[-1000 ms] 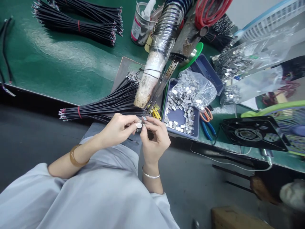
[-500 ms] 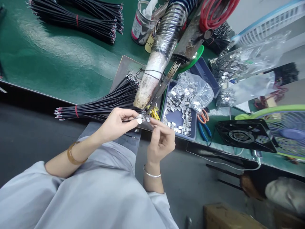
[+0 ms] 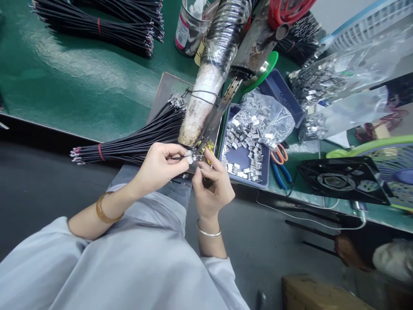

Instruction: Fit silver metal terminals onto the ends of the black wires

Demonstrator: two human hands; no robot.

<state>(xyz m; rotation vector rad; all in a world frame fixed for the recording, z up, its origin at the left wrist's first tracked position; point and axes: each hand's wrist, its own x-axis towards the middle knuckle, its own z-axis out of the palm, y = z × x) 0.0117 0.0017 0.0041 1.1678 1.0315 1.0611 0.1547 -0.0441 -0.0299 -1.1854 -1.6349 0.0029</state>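
Observation:
My left hand (image 3: 161, 165) pinches the end of a thin black wire (image 3: 179, 158) between thumb and fingertips. My right hand (image 3: 211, 183) is closed on a small metal clip (image 3: 199, 158), held against the wire's end. Both hands meet at the bench's front edge, just below the tip of a wrapped tool (image 3: 201, 107). A tied bundle of black wires (image 3: 135, 140) lies to the left of them. A blue tray (image 3: 248, 157) with several loose metal clips sits right of my right hand.
More wire bundles (image 3: 106, 26) lie far left on the green bench (image 3: 80, 82). A jar (image 3: 189, 30) stands at the back. Pliers (image 3: 279, 165), a black fan (image 3: 342, 181) and bags of clips (image 3: 322, 82) crowd the right. A cardboard box (image 3: 319, 295) sits on the floor.
My right hand has risen back to my left hand, bringing the clip to the wire's end; half a second ago the two hands were slightly apart. The view shifted a little.

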